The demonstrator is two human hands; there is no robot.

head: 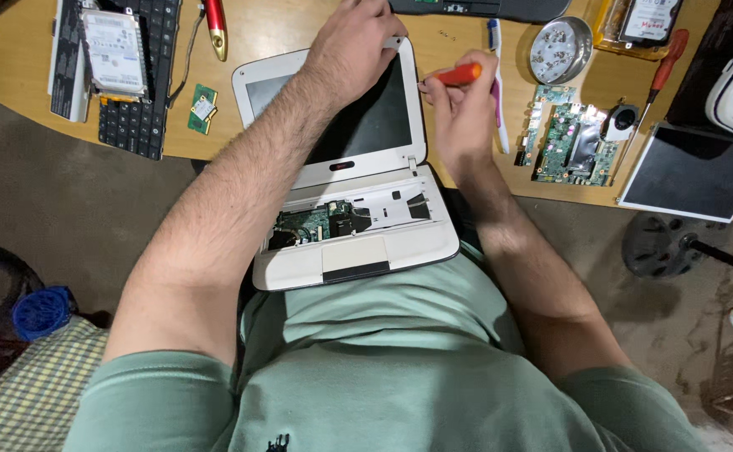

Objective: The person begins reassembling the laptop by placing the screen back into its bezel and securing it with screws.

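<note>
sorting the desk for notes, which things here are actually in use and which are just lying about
In use:
- left hand gripping the lid of the small white laptop with its keyboard removed
- right hand holding the orange-handled screwdriver at the lid's edge

Lying about:
- black loose keyboard
- silver hard drive
- round metal screw dish
- green circuit board
- flat dark screen panel

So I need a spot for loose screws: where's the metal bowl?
Head view, upper right: the metal bowl sits on the desk above the circuit board.
</note>
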